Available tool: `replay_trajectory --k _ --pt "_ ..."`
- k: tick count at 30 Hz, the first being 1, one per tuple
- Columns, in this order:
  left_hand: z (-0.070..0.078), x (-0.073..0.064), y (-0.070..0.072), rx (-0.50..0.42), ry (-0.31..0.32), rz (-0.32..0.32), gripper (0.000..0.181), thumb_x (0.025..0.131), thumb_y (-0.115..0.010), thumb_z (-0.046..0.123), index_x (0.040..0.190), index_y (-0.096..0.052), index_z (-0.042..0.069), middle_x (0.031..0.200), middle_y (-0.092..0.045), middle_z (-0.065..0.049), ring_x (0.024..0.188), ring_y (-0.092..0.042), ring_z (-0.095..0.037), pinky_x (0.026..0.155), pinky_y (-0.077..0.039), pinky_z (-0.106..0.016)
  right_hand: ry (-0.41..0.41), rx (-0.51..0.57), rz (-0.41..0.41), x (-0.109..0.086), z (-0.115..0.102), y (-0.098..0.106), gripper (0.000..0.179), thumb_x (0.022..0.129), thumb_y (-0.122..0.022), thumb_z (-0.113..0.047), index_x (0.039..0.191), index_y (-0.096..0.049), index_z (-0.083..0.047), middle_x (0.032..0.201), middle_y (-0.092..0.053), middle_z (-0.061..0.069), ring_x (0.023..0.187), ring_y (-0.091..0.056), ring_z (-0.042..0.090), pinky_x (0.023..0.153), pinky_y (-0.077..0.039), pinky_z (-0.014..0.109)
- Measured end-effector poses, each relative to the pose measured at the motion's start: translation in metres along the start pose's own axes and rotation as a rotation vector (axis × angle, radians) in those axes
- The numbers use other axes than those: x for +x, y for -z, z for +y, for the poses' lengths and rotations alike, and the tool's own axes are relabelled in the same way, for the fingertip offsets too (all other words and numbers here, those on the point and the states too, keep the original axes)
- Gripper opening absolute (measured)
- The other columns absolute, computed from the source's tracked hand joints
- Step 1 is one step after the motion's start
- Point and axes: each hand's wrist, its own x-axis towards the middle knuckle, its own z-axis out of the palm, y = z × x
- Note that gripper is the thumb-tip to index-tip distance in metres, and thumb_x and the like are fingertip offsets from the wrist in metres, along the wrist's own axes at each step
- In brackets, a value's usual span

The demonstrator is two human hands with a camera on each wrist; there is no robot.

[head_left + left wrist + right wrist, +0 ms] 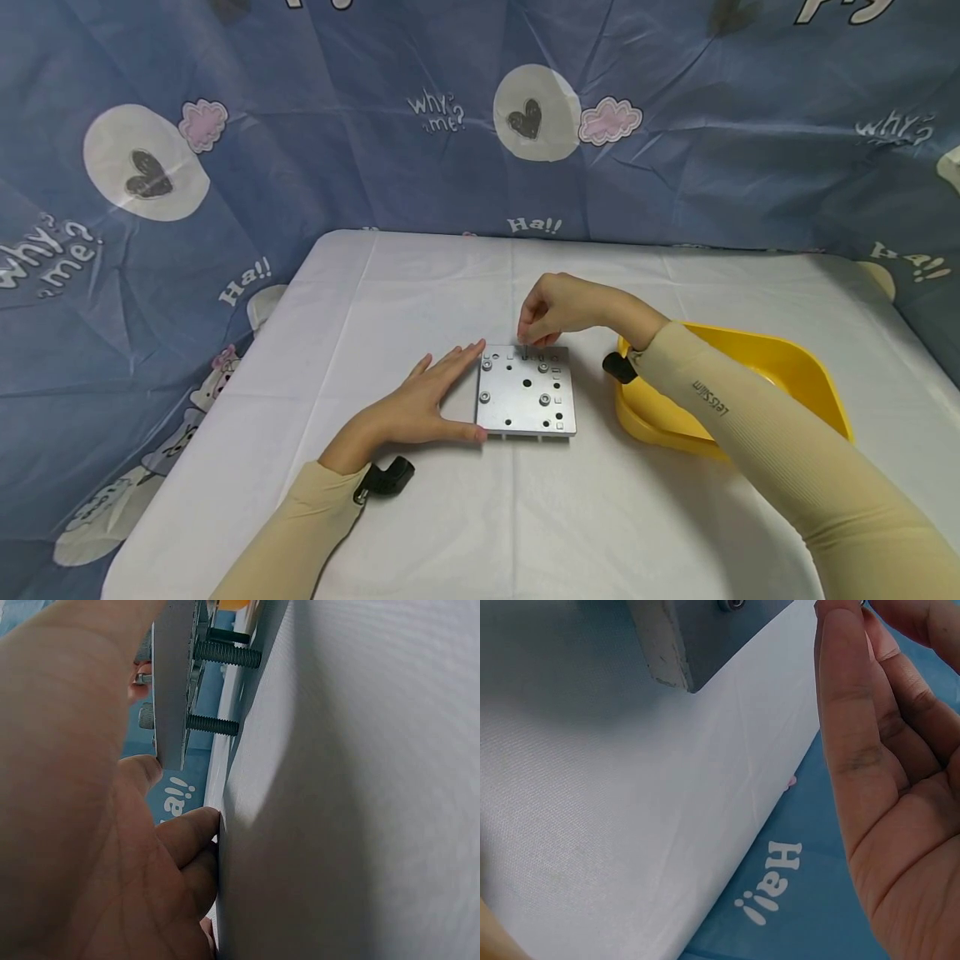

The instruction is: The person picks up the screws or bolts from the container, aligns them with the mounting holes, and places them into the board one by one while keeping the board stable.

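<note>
A square silvery metal plate with holes lies on the table, several socket-head screws set in it. Threaded shanks stick out of its underside in the left wrist view. My left hand is spread along the plate's left side, thumb at the near corner and index finger at the far one. Over the plate's far edge, my right hand pinches a small screw between thumb and fingertips, its tip close over the holes there. The fingers mostly hide this screw in the head view.
A yellow plastic tray stands right of the plate, partly under my right forearm. White cloth covers the table. Behind it hangs a blue printed curtain.
</note>
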Motion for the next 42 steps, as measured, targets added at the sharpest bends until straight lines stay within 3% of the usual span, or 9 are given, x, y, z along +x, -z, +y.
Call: replay_trajectory --k 13,24,42 --pt "-0.0012 0.0009 -0.0014 -0.001 0.002 -0.002 0.125 0.081 -0.087 0.064 0.174 -0.007 0.037 0.181 -0.018 0.002 0.169 -0.015 -0.028 0.137 0.002 -0.061 0.0 -0.002 -0.007 -0.0009 0.0002 -0.0011 0.009 0.098 -0.079 -0.013 0.095 -0.081 -0.005 0.09 -0.082 0.007 0.077 -0.078 0.015 0.081 -0.068 0.037" --pt "-0.0015 0.0011 -0.0025 -0.002 -0.005 0.005 0.125 0.081 -0.087 0.064 0.174 -0.008 0.036 0.181 -0.018 0.002 0.169 -0.016 -0.029 0.137 0.002 -0.061 0.008 -0.007 -0.012 -0.0027 -0.0004 -0.0026 0.009 0.097 -0.079 -0.013 0.093 -0.081 -0.005 0.088 -0.082 0.006 0.076 -0.078 0.014 0.074 -0.065 0.028" --pt "-0.0029 0.0005 -0.0046 0.001 -0.008 0.017 0.126 0.081 -0.087 0.065 0.174 -0.008 0.037 0.181 -0.019 0.002 0.169 -0.016 -0.029 0.137 0.001 -0.061 0.002 -0.012 -0.012 -0.0048 0.0019 -0.0012 0.009 0.098 -0.079 -0.015 0.093 -0.081 -0.007 0.088 -0.082 0.006 0.075 -0.076 0.013 0.076 -0.065 0.03"
